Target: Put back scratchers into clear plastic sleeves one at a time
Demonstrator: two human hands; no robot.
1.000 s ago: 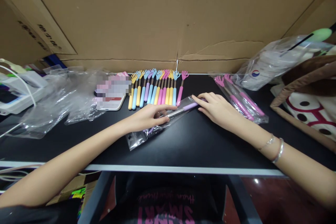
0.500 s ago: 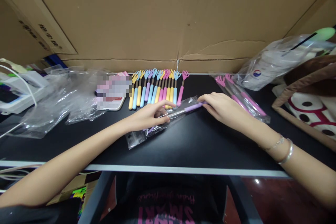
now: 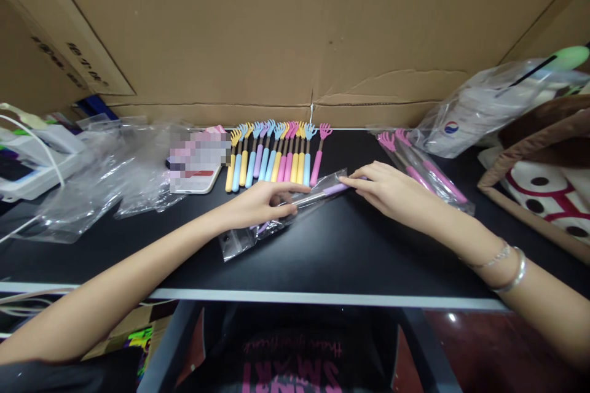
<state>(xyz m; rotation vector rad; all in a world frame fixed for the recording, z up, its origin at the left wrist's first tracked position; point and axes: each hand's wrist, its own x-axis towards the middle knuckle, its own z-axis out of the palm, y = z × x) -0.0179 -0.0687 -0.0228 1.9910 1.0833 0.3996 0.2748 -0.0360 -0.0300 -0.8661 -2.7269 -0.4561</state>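
Observation:
A purple back scratcher (image 3: 335, 189) lies slantwise over the table, most of its length inside a clear plastic bag (image 3: 236, 245). My left hand (image 3: 267, 204) is closed round the bag and the shaft, thumb and fingers on either side. At the handle's end, my right hand (image 3: 375, 185) pinches the purple grip with its fingertips. Behind them stands a row of several loose back scratchers (image 3: 276, 159) in yellow, blue, purple and pink. To the right, pink back scratchers (image 3: 426, 169) lie in clear bags.
Clear plastic bags (image 3: 106, 172) are heaped at the left, beside a phone (image 3: 198, 181). A bagged cup (image 3: 465, 126) and a brown-handled bag (image 3: 516, 147) occupy the right. Cardboard (image 3: 295, 31) walls off the back of the black table (image 3: 322, 270).
My right hand has shifted slightly left along the purple handle. My left hand, the bag and the row of back scratchers stay almost where they were.

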